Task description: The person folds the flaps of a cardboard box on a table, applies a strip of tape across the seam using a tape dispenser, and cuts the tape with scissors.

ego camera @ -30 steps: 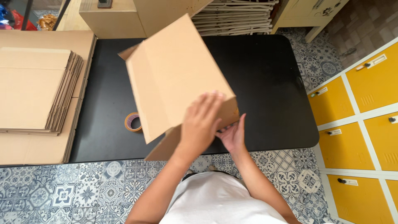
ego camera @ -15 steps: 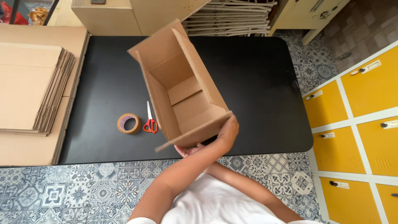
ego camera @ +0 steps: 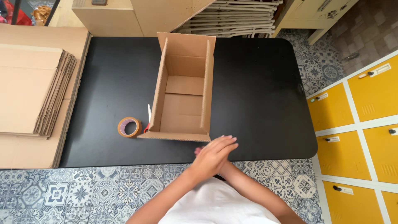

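Cardboard box (ego camera: 183, 89), plain brown, long and narrow, standing open-topped on the black table (ego camera: 257, 95); flaps upright along the long sides and at the far end, near flap folded outward and lying low toward the table's near edge; inside, bottom flaps folded flat with a seam across the middle; corrugated edges showing pale along the rims.

Placed near the table's middle, slightly left, long axis running from near to far; left hand (ego camera: 213, 155) just beyond the box's near right corner, fingers stretched flat and close together, fingertips almost at the low near flap, holding nothing; right hand (ego camera: 200, 152) mostly hidden beneath the left, only a sliver of fingertips showing, grip impossible to tell; both hands over the near table edge, apart from the box walls.

Left of the box, a roll of brown tape (ego camera: 129, 126) lying flat; between tape and box, red-handled scissors (ego camera: 148, 120), blades pointing far, just beside the box's left wall; further left, a stack of flattened cartons (ego camera: 33, 89) beside the table; yellow lockers (ego camera: 365, 124) at the right.
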